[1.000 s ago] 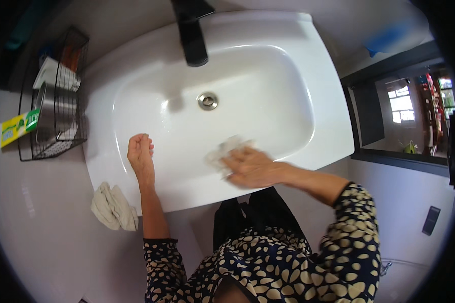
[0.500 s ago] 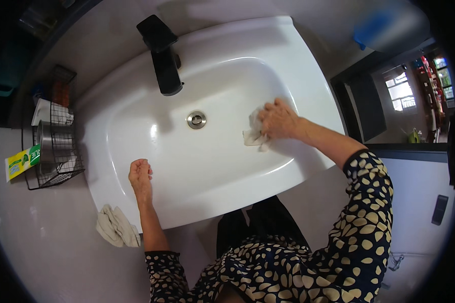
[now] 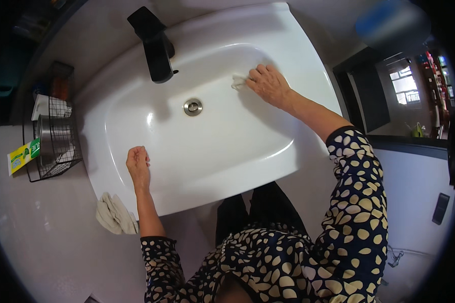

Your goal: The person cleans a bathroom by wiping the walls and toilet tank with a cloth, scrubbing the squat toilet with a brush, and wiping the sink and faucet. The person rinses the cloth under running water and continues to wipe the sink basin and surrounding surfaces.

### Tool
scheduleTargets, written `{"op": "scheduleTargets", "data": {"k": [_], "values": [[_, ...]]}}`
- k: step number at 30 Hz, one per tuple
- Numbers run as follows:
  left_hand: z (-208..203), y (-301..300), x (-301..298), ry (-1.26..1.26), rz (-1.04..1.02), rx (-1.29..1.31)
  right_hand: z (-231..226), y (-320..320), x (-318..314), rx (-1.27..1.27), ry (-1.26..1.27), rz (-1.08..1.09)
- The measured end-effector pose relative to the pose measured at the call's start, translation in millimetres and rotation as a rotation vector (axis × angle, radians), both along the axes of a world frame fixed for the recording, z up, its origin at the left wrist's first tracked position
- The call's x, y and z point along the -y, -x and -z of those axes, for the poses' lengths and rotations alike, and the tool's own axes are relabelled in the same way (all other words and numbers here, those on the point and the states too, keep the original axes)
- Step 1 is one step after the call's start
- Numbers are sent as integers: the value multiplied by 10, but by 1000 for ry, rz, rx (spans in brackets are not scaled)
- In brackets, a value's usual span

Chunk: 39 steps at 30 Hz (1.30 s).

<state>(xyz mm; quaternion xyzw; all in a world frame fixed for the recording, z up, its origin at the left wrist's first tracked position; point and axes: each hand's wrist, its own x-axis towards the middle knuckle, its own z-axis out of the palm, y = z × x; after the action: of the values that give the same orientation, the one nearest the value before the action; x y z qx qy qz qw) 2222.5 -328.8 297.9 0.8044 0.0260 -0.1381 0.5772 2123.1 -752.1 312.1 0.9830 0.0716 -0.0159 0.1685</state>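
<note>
My right hand (image 3: 269,86) is closed on a whitish cloth (image 3: 238,82), pressing it to the inner wall of the white sink (image 3: 207,187) at the far right of the basin. Most of the cloth is covered by the fingers; only a crumpled end sticks out on the left. Over the left part of the basin, my left hand (image 3: 138,160) is held with its fingers curled in, and nothing shows in it. Between the hands, nearer the back, lies the round metal drain (image 3: 192,106). A black faucet (image 3: 155,53) stands behind it.
A beige cloth (image 3: 115,213) hangs at the sink's left front corner. To the left, a black wire basket (image 3: 60,131) holds a metal cup and a yellow-green packet (image 3: 23,157). At the right is a dark-framed mirror or opening (image 3: 369,101), with a blue item blurred above it.
My right hand has slid the cloth away from me and slightly left, from the basin's right side up toward its back right. My left hand stays in nearly the same place.
</note>
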Motion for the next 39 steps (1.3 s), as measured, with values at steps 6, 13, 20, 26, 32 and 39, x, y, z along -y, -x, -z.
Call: {"op": "scheduleTargets", "data": {"k": [6, 13, 20, 26, 32, 39], "values": [[104, -50, -40, 16, -19, -13, -335, 962, -340, -49, -287, 95], [-92, 36, 118, 35, 43, -96, -597, 891, -1349, -349, -623, 387], [-368, 424, 882, 517, 294, -713, -473, 113, -1815, -226, -1351, 364], [-239, 235, 1002, 961, 76, -827, -1119, -370, -1406, 308, -1148, 280], [142, 92, 1123, 1085, -226, -833, -1806, -1255, -1016, 50, -1956, 605], [6, 175, 1304, 1166, -418, -858, -1877, -1452, -810, -167, -2304, 467]]}}
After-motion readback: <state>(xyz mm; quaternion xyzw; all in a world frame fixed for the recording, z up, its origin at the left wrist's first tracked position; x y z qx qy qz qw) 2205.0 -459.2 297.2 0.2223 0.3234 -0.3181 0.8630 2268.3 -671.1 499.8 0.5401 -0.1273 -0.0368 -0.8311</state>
